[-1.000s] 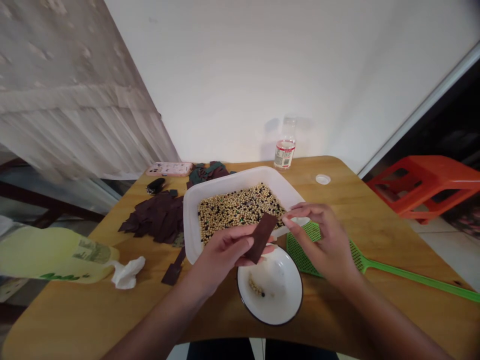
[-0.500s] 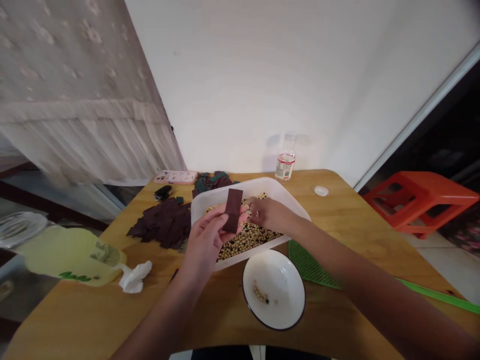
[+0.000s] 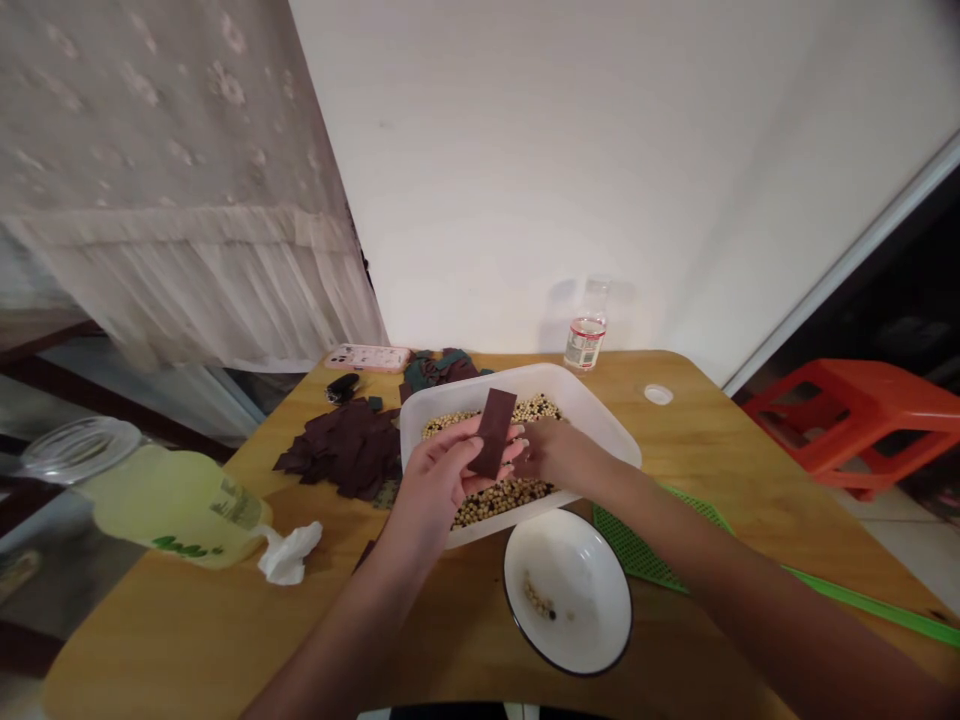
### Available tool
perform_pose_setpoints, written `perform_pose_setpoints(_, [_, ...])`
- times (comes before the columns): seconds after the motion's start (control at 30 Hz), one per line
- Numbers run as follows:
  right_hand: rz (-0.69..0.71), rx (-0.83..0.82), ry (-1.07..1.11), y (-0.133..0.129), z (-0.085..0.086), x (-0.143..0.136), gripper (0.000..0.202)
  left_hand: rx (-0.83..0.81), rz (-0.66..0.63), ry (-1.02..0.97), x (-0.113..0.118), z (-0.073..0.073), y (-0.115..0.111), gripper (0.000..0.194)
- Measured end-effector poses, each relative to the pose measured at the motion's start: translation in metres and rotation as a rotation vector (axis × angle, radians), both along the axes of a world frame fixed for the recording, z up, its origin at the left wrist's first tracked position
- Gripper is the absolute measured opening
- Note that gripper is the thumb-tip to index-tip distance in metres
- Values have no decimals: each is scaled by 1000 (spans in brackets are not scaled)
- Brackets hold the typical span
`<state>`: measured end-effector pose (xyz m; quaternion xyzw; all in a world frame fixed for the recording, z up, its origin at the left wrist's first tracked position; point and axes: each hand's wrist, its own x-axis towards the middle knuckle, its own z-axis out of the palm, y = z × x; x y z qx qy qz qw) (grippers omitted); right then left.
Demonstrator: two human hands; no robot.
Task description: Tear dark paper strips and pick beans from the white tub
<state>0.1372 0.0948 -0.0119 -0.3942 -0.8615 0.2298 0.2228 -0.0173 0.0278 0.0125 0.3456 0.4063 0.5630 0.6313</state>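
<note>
While the left hand (image 3: 439, 470) pinches the strip (image 3: 496, 425), likely light, bendable, best held by its edges, the right hand (image 3: 553, 455), at its three o'clock, hides whether it grips.

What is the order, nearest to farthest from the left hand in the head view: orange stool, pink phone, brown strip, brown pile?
1. Brown strip: held in the left hand.
2. Brown pile: left of that hand, on the table.
3. Pink phone: farther back, at the table's far left.
4. Orange stool: off right, beyond the table.
</note>
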Motion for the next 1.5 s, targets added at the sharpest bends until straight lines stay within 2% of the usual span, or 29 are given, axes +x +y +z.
perform_pose_setpoints(0.13, [-136,-22,102,-1,2,19,12,-134,-147,-9,1,0,1,30])
perform_pose_setpoints(0.27, [-300,-6,270,-16,3,43,16,-255,-255,-21,3,-3,-1,24])
perform_pose_setpoints(0.33, [-365,19,482,-28,5,49,18,-283,-307,-26,5,-4,-3,24])
perform_pose_setpoints(0.4, [-264,55,636,-41,6,50,16,-296,-372,-12,7,-6,-6,25])
perform_pose_setpoints(0.5, [-89,101,554,-54,6,45,12,-305,-431,22,9,-8,-9,25])
perform_pose_setpoints(0.7, [8,86,482,-57,-2,43,23,-275,-521,-13,10,-6,-13,23])
perform_pose_setpoints(0.93, [-24,70,483,-61,-3,47,34,-259,-537,-22,12,-13,-14,20])
perform_pose_setpoints(1.2, [-188,-7,569,-60,-8,45,45,-240,-564,4,13,-14,-13,22])
perform_pose_setpoints(1.37, [-187,205,510,-60,-8,47,44,-227,-562,45,15,-12,-14,27])
perform_pose_setpoints(1.5, [-175,328,496,-60,-6,48,34,-204,-567,80,16,-11,-13,27])
